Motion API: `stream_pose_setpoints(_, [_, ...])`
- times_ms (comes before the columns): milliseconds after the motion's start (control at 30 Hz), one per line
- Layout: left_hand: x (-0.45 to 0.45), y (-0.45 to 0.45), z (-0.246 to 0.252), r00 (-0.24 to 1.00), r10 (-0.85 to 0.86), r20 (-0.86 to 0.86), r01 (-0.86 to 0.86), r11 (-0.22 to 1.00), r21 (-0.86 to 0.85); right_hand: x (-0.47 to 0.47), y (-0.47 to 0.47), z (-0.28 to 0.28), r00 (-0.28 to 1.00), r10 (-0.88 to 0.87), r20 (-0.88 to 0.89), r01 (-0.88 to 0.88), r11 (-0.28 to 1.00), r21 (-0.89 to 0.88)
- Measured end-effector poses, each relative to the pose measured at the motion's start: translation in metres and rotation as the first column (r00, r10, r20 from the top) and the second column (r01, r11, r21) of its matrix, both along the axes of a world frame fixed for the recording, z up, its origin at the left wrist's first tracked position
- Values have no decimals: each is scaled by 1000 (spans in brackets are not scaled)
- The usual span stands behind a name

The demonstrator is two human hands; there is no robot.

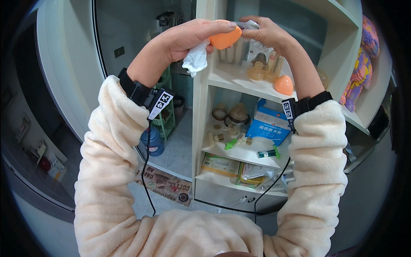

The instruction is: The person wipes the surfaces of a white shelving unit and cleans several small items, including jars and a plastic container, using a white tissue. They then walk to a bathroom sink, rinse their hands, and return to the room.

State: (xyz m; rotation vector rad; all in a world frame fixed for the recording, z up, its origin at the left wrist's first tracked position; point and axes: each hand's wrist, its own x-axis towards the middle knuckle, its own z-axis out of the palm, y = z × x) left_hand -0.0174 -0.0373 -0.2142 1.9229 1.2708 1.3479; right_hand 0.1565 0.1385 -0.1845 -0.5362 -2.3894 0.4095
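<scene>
My left hand (199, 33) holds a smooth orange dome-shaped cap (224, 38), thumb along its top. A crumpled white tissue (196, 59) hangs from beneath the same hand's fingers. Close beside the cap, my right hand (268, 33) grips another piece of white tissue (253, 24); a clear item seems to be with it, mostly hidden by the fingers. Both hands are raised in front of a white shelf unit (221, 80). On the shelf below my right hand sit a second orange cap (284, 85) and amber translucent baby-bottle parts (257, 71).
The lower shelf carries lidded cups (236, 115), a blue printed box (269, 123) and small green items (230, 144). Flat packages (221, 163) fill the shelf beneath. A sliding-door frame (99, 38), a water jug (152, 143) and a printed mat (167, 184) are at left. Cables (147, 160) hang from both wrist straps.
</scene>
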Motion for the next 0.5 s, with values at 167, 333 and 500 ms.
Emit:
stream_pose_setpoints(167, [-22, -37, -21, 995, -73, 73, 65, 992, 103, -13, 24, 2, 980, -2, -199, -65, 940, -334])
stream_pose_setpoints(333, [-31, -84, -84, 969, -46, 243, 34, 998, 55, -31, 65, 7, 923, -65, -379, -126, 879, -459])
stream_pose_setpoints(500, [-33, -101, -128, 909, -14, 416, 53, 995, -83, -49, 81, 16, 899, -164, -405, -34, 897, -440])
